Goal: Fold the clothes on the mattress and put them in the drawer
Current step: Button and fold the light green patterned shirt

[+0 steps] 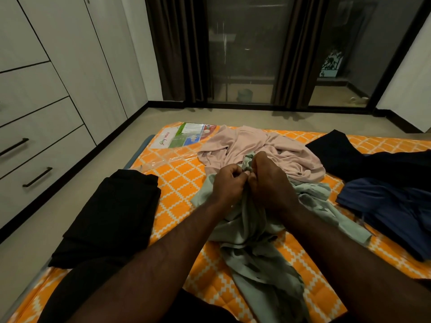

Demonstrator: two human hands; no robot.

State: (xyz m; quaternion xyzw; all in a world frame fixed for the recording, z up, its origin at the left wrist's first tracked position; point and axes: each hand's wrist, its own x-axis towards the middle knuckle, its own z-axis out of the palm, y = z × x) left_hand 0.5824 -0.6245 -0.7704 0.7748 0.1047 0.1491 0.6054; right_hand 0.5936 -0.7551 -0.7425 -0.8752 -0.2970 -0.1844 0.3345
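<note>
Gripped the crumpled pale green garment (251, 241) on the mattress (177, 173), left hand (227, 183) and right hand (270, 183) knuckle to knuckle, fingers of both curled into one bunched fold.
Far left of the fingers, shut drawers (35, 159) and a bare floor strip (88, 183) along the mattress edge; nearer left, a folded black garment (112, 217). Read "interio" in red on the label sheet (184, 136) beyond them, smaller print illegible. Just past the fingertips, a pink garment (263, 150); right, black cloth (338, 155) and navy cloth (391, 206).
</note>
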